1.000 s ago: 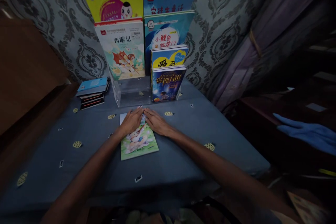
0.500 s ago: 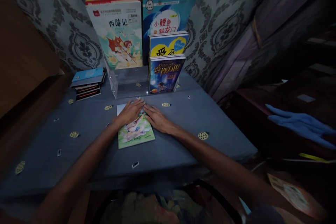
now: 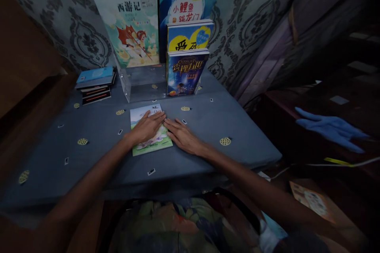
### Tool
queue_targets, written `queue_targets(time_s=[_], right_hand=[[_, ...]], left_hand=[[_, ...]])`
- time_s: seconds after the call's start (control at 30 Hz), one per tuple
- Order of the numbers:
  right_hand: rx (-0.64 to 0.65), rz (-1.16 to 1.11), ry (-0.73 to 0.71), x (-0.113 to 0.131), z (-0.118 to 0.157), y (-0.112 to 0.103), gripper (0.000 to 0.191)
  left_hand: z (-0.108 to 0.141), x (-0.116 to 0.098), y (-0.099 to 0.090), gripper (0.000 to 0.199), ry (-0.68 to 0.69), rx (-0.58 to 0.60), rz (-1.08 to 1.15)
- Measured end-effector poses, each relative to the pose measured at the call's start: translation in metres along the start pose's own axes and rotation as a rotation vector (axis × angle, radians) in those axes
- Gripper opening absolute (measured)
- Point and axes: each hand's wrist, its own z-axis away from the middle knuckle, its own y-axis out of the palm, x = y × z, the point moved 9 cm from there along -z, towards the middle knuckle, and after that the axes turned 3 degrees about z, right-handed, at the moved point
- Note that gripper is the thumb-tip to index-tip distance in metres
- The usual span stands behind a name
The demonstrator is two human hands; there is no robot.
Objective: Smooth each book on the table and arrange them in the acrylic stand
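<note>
A thin picture book [image 3: 139,115] with a pale blue and green cover lies closed on the table, in front of the clear display rack. My left hand [image 3: 148,128] rests flat across the middle of its cover, fingers stretched toward the right. At the book's right edge is my right hand [image 3: 182,136], palm down with fingers extended, its fingertips close to those of the left. Part of the cover's picture is hidden under the left hand. Neither hand grips anything.
The clear rack [image 3: 145,87] holds several upright books, among them a dark blue one [image 3: 185,73] and a large white one [image 3: 133,23]. A small stack of books [image 3: 95,79] lies at the back left. Off the table's right side is a blue glove [image 3: 329,126].
My hands have slid down the book toward me, uncovering the top of its cover. The view has tilted downward, so the rack appears higher.
</note>
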Motion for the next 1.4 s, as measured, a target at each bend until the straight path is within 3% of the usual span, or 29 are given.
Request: queue_targets(time_s=[0.2,0.47,0.8,0.97,1.17,1.27,1.4], right_hand=[[-0.018,-0.003,-0.029,0.014,0.027,0.000,0.049],[-0.033,0.033,-0.073,0.038,0.066,-0.003,0.049],[-0.046,0.074,-0.056,0.042,0.083,-0.002,0.049],[-0.049,0.072,-0.063,0.041,0.083,-0.002,0.049],[-0.044,0.098,-0.066,0.043,0.078,-0.006,0.048],[-0.046,0.085,-0.133,0.061,0.061,-0.008,0.047],[0.047,-0.030,-0.299,0.100,0.024,0.004,0.046]], left_hand=[[0.019,-0.026,0.004,0.052,0.054,0.013,-0.037],[0.053,-0.064,0.009,0.049,0.112,-0.078,-0.035],[0.093,-0.104,0.023,0.063,-0.074,-0.232,-0.069],[0.117,-0.099,0.027,0.065,-0.157,-0.292,-0.090],[0.162,-0.073,0.020,0.063,-0.314,-0.327,-0.092],[0.175,-0.066,0.021,0.065,-0.327,-0.368,-0.095],[0.177,-0.065,0.024,0.064,-0.318,-0.427,-0.133]])
